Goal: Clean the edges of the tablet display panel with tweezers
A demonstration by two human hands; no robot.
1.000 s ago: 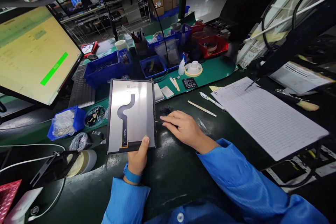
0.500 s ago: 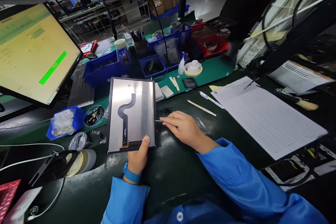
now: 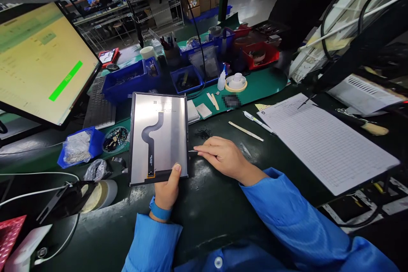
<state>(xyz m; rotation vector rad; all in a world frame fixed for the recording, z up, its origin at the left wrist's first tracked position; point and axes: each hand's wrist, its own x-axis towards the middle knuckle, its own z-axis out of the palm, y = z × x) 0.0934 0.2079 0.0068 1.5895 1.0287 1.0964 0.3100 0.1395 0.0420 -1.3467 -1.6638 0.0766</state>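
Observation:
My left hand grips the lower edge of a display panel, thumb on its silver back and fingers hidden beneath. The panel is raised over the dark bench, its back facing me. A dark ribbon cable curves down that back to an orange-edged connector near the bottom. At the panel's right edge, my right hand pinches a thin metal tool; its tip meets or nearly meets the edge, and its kind is unclear. Black scraps lie on the bench just beyond my right fingers.
A monitor stands at the left above a keyboard. Blue bins and a red bin line the back. To the right lie a printed sheet, a pen and a brush. A tape roll sits at left.
The thin tool and my right hand have slid slightly down along the panel's right edge. The panel has shifted a little left. Both hands keep their hold.

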